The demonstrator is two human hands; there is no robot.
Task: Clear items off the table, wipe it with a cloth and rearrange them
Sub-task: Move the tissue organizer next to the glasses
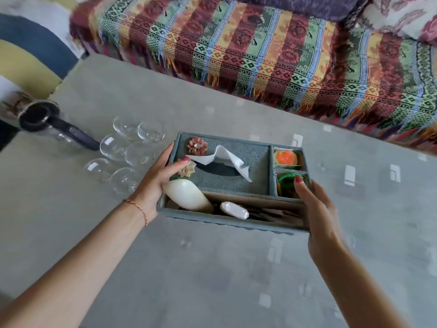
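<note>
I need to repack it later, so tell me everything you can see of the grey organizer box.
The organizer box is rectangular, covered in grey-blue fabric, with two fabric flowers and a tissue sticking out of its top slot. Two small right compartments hold orange and green items; the front compartment holds a white bottle. The left hand and right hand grip its ends above the table.

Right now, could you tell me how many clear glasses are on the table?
6, clustered left of the organizer: two at the back, two in the middle, two nearest. None seems hidden.

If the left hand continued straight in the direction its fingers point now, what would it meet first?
Probably the white tissue. The left hand grips the grey organizer box, its thumb lying on the lid and pointing right.
</note>
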